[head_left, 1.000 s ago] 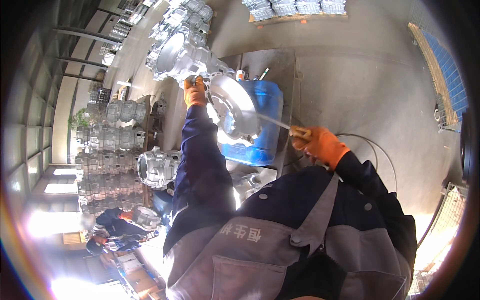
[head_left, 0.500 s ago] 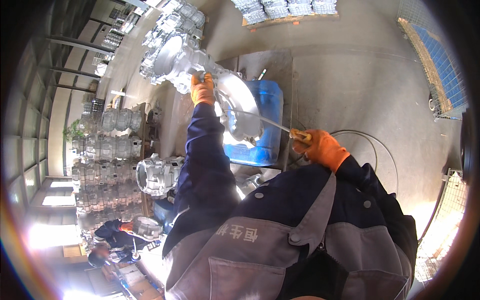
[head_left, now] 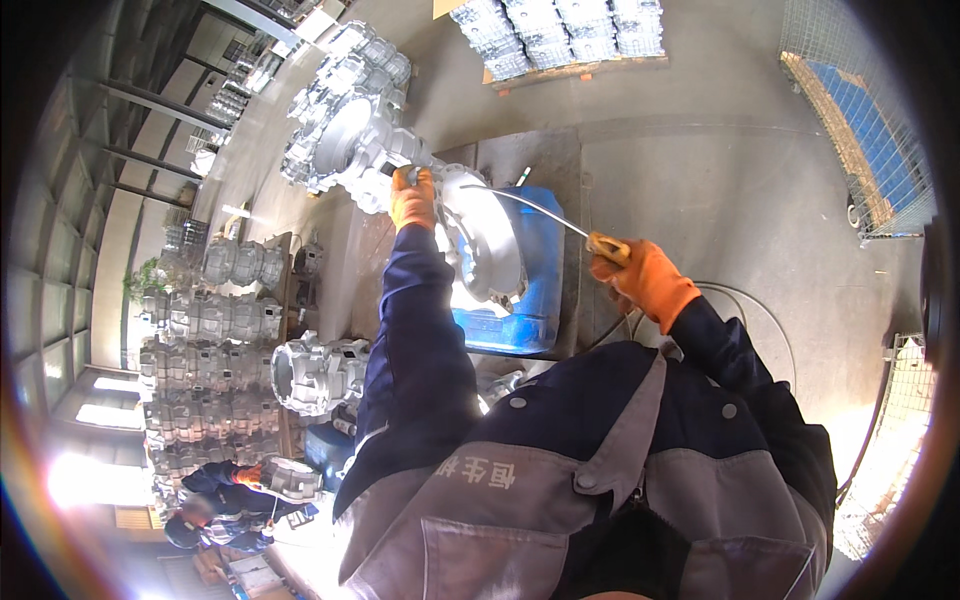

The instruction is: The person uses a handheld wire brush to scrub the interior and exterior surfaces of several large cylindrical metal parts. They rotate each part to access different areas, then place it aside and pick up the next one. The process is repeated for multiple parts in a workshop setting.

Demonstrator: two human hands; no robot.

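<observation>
My left hand (head_left: 412, 200), in an orange glove, is closed on the edge of a silver cast-metal housing (head_left: 497, 235). The housing has a large round opening and rests tilted on a blue plastic drum (head_left: 541, 290); glare washes out part of it. In my right hand (head_left: 655, 285), also gloved in orange, is an air blow gun (head_left: 609, 248) with a yellow body. Its long thin bent metal tube (head_left: 545, 211) reaches left across the housing's rim. Whether the tip touches the metal I cannot make out.
More castings (head_left: 345, 140) stand behind my left hand, and another casting (head_left: 320, 372) is beside my left arm. Stacked castings (head_left: 560, 35) fill a pallet at the far side. A hose (head_left: 765, 305) loops on the floor at right, near a wire cage (head_left: 860, 130). Another person (head_left: 225, 505) handles a casting lower left.
The tube has swung up toward the far part of the housing's rim, and my right hand has tilted with it. My left hand keeps its grip. The whole view has shifted slightly.
</observation>
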